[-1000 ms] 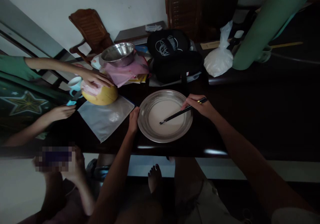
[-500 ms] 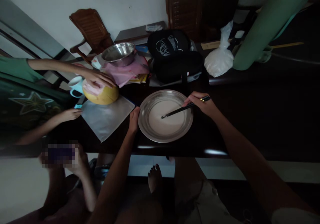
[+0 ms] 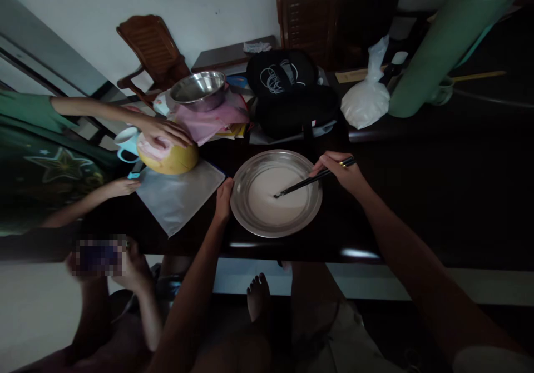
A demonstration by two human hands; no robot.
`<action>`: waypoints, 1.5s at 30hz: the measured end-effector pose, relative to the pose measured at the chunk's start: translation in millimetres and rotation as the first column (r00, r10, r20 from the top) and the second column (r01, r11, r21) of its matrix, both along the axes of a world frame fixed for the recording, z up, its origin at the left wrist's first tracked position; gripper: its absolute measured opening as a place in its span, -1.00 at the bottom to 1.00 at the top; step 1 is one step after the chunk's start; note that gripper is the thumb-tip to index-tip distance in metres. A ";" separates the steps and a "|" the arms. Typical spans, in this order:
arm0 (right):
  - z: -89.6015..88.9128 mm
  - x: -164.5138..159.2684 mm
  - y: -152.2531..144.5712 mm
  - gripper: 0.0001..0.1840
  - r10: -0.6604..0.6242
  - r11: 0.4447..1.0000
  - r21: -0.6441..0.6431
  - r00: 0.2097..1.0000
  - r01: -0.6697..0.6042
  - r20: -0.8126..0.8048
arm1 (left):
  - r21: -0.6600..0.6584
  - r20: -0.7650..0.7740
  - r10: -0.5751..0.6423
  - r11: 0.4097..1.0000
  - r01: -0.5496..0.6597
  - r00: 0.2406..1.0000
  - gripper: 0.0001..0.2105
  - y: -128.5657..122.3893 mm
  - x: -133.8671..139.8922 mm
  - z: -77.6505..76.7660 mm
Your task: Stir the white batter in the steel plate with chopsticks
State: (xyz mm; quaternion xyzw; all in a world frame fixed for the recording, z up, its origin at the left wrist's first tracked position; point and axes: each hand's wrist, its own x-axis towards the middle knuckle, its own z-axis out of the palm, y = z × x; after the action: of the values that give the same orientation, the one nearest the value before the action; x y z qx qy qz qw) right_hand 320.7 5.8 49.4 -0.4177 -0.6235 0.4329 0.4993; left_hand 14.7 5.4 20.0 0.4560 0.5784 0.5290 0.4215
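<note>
A wide metal bowl [image 3: 276, 231] stands on the dark table in front of me, with a whitish liquid [image 3: 267, 209] in it. My left hand [image 3: 224, 199] grips the bowl's left rim, fingers closed on it. In my right hand [image 3: 339, 168] is a pair of dark chopsticks [image 3: 301, 184], pinched together and slanting down to the left. Their tips touch the surface of the liquid near the bowl's middle. Beside my left hand lies a translucent zip pouch [image 3: 179, 195].
Another person's hand [image 3: 167, 134] rests on a cut pomelo-like fruit [image 3: 171, 162]; their other hand [image 3: 123, 187] holds a blue-handled tool. Behind stand a steel basin [image 3: 200, 92], a black case [image 3: 292, 109], a bag of white powder [image 3: 365, 106] and a tall green flask [image 3: 442, 45].
My right hand has moved slightly right, and the chopstick tips have shifted right through the liquid. My left hand stays on the rim. The other person's lower hand has moved a little right and up.
</note>
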 end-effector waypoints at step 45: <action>1.7 3.5 0.9 -0.60 -0.047 0.999 0.000 0.999 0.047 0.023 | 0.032 -0.049 -0.009 0.999 0.011 0.999 -0.58 1.2 -3.2 -4.6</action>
State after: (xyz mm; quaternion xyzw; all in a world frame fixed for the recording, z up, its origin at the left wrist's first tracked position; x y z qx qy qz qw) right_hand 324.2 6.8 51.2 -0.4373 -0.6190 0.4166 0.5020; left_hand 11.5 6.5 15.4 0.4784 0.5777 0.5248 0.4024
